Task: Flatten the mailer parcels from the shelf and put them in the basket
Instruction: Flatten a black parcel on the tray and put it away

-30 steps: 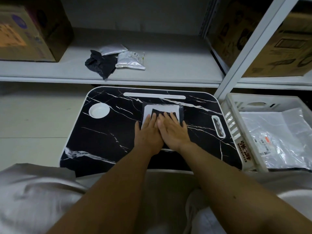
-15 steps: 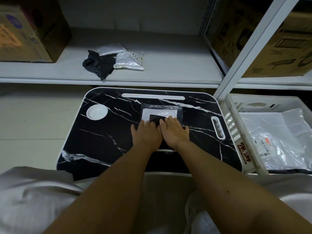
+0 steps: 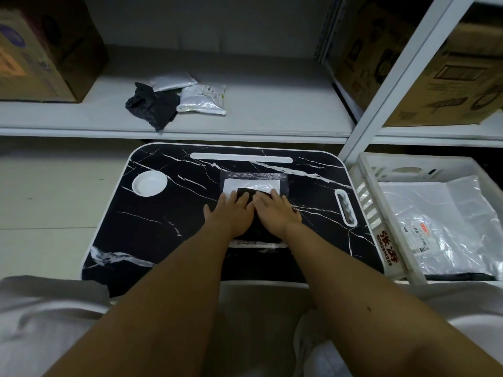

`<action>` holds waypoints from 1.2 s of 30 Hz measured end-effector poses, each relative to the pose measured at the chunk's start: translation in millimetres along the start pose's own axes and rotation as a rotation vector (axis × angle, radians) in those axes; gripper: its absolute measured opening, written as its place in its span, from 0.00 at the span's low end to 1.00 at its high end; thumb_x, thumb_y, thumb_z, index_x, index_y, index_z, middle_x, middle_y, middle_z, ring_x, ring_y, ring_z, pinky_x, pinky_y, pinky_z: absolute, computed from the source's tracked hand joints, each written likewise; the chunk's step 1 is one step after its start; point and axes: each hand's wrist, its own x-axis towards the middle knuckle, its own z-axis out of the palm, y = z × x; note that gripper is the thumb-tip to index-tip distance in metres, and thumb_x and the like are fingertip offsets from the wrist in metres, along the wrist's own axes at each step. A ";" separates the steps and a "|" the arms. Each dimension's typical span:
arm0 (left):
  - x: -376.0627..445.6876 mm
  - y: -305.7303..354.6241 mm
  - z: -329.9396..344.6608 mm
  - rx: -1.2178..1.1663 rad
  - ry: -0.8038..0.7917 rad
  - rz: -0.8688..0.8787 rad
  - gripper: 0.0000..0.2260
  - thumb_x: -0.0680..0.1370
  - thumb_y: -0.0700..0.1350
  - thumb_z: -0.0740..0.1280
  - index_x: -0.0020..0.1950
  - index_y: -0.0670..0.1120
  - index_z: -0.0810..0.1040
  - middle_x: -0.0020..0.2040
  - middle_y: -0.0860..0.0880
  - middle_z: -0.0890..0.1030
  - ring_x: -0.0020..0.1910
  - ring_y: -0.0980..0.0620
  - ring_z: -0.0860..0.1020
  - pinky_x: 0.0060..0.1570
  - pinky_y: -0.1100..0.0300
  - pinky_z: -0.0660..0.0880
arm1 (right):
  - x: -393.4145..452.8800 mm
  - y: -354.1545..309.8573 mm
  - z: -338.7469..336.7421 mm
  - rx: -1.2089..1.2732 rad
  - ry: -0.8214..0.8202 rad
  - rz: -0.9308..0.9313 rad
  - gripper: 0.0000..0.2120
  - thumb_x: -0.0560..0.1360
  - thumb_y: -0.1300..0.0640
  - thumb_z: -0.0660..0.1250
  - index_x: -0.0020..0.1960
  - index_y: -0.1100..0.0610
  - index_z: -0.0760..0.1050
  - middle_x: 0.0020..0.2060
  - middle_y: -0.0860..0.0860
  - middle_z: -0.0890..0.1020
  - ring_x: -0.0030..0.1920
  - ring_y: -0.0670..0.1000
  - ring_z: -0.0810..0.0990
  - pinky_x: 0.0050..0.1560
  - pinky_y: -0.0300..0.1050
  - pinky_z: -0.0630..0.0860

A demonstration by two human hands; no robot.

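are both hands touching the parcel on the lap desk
Touching. The head view shows the left hand and right hand lying flat, fingers straight, side by side on the black parcel, pressing it onto the lap desk.

Left hand [image 3: 231, 213] and right hand [image 3: 275, 212] press flat on black mailer [image 3: 254, 183] (fingers straight); basket [image 3: 366, 183] at right.

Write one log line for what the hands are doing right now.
step: flattening | left hand: flat on mailer | right hand: flat on mailer | on: table | basket: one mailer in
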 end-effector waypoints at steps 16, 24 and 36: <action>-19.7 -15.8 -12.9 -0.773 0.328 -0.431 0.33 0.78 0.60 0.60 0.73 0.38 0.58 0.71 0.37 0.63 0.68 0.37 0.66 0.65 0.44 0.65 | -18.9 24.4 -26.7 0.714 0.322 0.472 0.37 0.77 0.35 0.54 0.75 0.61 0.59 0.71 0.60 0.66 0.69 0.62 0.67 0.66 0.54 0.63; -17.5 -6.5 0.1 -1.059 0.123 -0.426 0.52 0.53 0.64 0.77 0.68 0.37 0.67 0.62 0.40 0.76 0.57 0.42 0.78 0.58 0.49 0.76 | -25.5 9.3 -9.5 0.873 0.055 0.331 0.44 0.54 0.34 0.72 0.62 0.59 0.77 0.55 0.53 0.82 0.53 0.55 0.82 0.60 0.51 0.76; -42.9 20.9 -13.4 -1.333 0.080 -0.294 0.24 0.65 0.43 0.80 0.56 0.38 0.76 0.51 0.40 0.81 0.44 0.43 0.81 0.32 0.52 0.80 | -41.2 1.4 -45.9 0.791 0.074 0.247 0.19 0.70 0.51 0.76 0.55 0.62 0.79 0.48 0.57 0.84 0.49 0.58 0.83 0.57 0.55 0.79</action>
